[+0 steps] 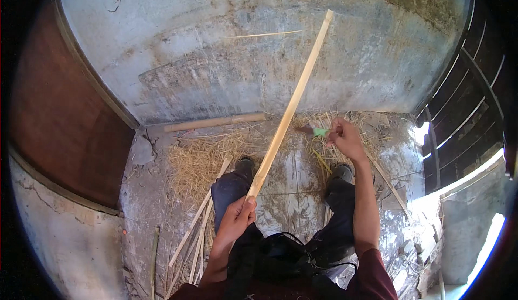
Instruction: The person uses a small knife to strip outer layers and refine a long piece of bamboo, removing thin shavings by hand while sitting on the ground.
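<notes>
Maroon sleeve [377, 270] closest to us in the head view, and look at that left hand [236, 219], grip pinching the lower end of a bamboo strip [291, 108] that slants up and right across the stained wall [216, 57]! Over on the right hand [348, 140], grip closed on a green-handled knife [318, 132], blade pointing left; straw [199, 162] litters the floor [280, 205].

Through my remote camera I see a stained, blue-grey wall [194, 84] ahead, meeting a dusty grey floor [286, 208]. A reddish-brown panel [65, 111] stands at left; at right, bright light leaks around a dark slatted partition [458, 124] and whitens the floor nearby.
</notes>
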A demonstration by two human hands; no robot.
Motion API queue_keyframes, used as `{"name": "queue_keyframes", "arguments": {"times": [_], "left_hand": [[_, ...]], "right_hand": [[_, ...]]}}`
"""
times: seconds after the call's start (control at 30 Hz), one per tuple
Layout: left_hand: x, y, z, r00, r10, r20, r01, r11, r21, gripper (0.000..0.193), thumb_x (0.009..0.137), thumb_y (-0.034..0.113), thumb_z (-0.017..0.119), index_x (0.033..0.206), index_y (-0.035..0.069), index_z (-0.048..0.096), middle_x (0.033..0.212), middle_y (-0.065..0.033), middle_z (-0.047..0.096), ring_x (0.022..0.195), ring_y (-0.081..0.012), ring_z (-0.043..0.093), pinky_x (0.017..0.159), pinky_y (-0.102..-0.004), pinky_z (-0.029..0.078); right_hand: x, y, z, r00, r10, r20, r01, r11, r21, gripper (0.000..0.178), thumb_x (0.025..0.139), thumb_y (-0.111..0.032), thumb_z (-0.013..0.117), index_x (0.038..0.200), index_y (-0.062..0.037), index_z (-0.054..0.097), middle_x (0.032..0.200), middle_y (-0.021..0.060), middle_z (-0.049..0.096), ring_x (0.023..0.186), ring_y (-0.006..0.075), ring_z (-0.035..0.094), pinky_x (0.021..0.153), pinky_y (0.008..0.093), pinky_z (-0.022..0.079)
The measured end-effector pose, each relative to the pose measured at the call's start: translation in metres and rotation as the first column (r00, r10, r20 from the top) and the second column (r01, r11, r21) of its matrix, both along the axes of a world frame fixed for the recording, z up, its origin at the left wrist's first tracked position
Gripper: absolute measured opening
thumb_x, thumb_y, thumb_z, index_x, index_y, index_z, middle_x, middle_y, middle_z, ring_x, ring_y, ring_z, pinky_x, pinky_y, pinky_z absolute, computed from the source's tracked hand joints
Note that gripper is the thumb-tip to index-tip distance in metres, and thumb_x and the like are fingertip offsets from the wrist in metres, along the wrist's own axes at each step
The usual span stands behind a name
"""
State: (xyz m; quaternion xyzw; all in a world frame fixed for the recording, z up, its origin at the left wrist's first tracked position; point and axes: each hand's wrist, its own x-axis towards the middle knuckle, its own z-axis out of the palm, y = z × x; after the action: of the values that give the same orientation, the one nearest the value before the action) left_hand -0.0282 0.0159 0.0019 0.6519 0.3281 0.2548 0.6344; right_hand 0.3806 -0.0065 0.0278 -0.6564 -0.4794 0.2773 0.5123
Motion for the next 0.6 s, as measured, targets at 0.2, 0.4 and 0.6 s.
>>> {"name": "queue_keyframes", "arguments": {"times": [0.2, 0.4, 0.6], "left_hand": [[-0.003, -0.002, 0.005, 1.0, 0.021, 0.001, -0.021, 1.0, -0.014, 0.044, 0.116, 0.041, 0.042, 0.087, 0.01, 0.052, 0.061, 0.0037, 0.045, 0.05, -0.0036, 0.038, 0.045, -0.024, 0.028], [-0.002, -0.001, 0.017, 1.0, 0.012, 0.015, -0.011, 0.997, -0.074, 0.044, 0.116, 0.041, 0.041, 0.087, 0.011, 0.051, 0.061, 0.0039, 0.045, 0.048, -0.0032, 0.036, 0.044, -0.0235, 0.029], [-0.002, 0.0, 0.014, 1.0, -0.007, 0.009, 0.008, 0.995, -0.104, 0.044, 0.116, 0.042, 0.041, 0.087, 0.01, 0.052, 0.06, 0.0042, 0.044, 0.047, -0.0036, 0.036, 0.043, -0.023, 0.031]], "right_hand": [[-0.016, 0.003, 0.02, 0.981, -0.032, -0.191, 0.05, 0.995, 0.089, 0.01, 0.098, 0.001, 0.063, 0.103, -0.0025, 0.055, 0.093, 0.0096, 0.069, 0.074, 0.0185, 0.074, 0.066, 0.0308, 0.054], [-0.006, 0.001, 0.017, 0.859, -0.512, -0.009, 0.466, 0.776, 0.425, 0.016, 0.102, -0.003, 0.062, 0.117, -0.0021, 0.056, 0.097, 0.0091, 0.069, 0.082, 0.0168, 0.071, 0.073, 0.0293, 0.053], [-0.041, -0.004, 0.047, 0.874, -0.256, -0.414, 0.454, 0.737, 0.501, 0.028, 0.104, -0.008, 0.063, 0.13, -0.003, 0.057, 0.1, 0.0076, 0.068, 0.09, 0.0165, 0.066, 0.084, 0.0332, 0.051]]}}
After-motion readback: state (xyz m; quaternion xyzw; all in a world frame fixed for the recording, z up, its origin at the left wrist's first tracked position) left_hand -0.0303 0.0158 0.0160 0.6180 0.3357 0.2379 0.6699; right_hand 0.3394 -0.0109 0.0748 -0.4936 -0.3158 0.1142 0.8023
